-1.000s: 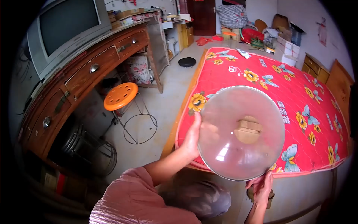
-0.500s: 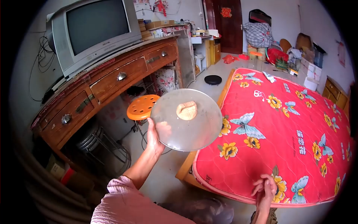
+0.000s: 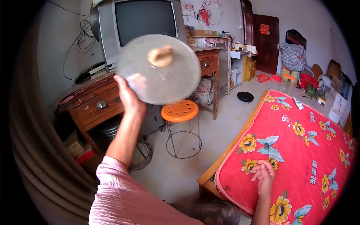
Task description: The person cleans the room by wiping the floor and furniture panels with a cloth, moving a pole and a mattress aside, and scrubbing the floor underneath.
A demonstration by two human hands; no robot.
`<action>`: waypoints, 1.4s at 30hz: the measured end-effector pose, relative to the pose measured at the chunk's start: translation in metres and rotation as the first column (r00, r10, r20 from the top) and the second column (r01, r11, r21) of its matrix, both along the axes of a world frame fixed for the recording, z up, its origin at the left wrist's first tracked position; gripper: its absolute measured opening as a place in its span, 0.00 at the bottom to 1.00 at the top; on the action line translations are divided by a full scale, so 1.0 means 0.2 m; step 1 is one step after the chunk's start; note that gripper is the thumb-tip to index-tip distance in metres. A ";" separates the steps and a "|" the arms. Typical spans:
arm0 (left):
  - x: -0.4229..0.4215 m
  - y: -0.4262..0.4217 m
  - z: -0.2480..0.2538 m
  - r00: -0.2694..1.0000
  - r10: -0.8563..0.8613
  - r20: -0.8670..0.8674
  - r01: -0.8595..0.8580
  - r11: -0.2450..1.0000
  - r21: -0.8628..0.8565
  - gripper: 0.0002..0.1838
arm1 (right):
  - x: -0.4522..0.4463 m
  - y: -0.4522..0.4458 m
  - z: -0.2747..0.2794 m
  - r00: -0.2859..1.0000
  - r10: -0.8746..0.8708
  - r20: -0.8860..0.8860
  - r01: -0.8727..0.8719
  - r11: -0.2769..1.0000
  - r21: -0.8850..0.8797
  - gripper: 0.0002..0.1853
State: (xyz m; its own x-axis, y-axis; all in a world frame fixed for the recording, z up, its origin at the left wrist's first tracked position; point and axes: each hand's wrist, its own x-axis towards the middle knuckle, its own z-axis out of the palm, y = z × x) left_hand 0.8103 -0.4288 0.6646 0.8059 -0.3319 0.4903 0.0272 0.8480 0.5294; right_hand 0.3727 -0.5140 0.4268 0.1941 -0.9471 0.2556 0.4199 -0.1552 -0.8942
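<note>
A round glass lid (image 3: 165, 84) with a pale, wood-coloured knob (image 3: 161, 56) is held up at its lower left edge by my left hand (image 3: 131, 99). It hides part of the television and the desk behind it. My right hand (image 3: 264, 174) is over the red flowered mattress (image 3: 240, 191), its fingers loosely curled but apart, holding nothing. Below the lid stands an orange stool (image 3: 180, 110) with holes in its seat.
The wooden desk (image 3: 88, 108) bears the television (image 3: 146, 18). A black round stool (image 3: 245, 97) is on the floor beyond the bed. Brown curtain (image 3: 48, 150) hangs at left; bags and boxes (image 3: 337, 103) are piled at the back right.
The lid has moved up and left with my left hand, now in front of the television. My right hand released the lid's edge earlier and stays over the mattress. The view has turned left.
</note>
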 end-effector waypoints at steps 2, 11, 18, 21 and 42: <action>0.04 0.10 0.14 0.989 0.124 -0.084 -0.124 0.992 0.007 0.37 | -0.03 -0.03 -0.04 0.999 -0.035 0.029 0.035 0.999 0.017 0.12; 0.40 0.38 0.26 0.871 0.431 -0.235 -0.443 0.897 0.002 0.37 | -0.11 0.10 -0.23 0.991 -0.085 0.106 0.079 0.995 0.059 0.10; 0.60 0.57 0.36 0.753 0.420 -0.506 -0.525 0.848 -0.077 0.38 | -0.16 0.26 -0.18 0.993 -0.100 0.057 0.100 0.995 0.010 0.10; 0.88 0.61 0.36 0.785 0.482 -0.389 -0.514 0.857 0.025 0.38 | -0.21 0.33 -0.19 0.991 -0.130 0.040 0.130 0.991 -0.002 0.10; 0.50 -0.08 -0.55 0.918 0.167 0.359 -0.325 0.836 0.443 0.12 | -0.48 0.47 -0.32 0.964 -0.262 0.046 0.260 0.965 0.038 0.10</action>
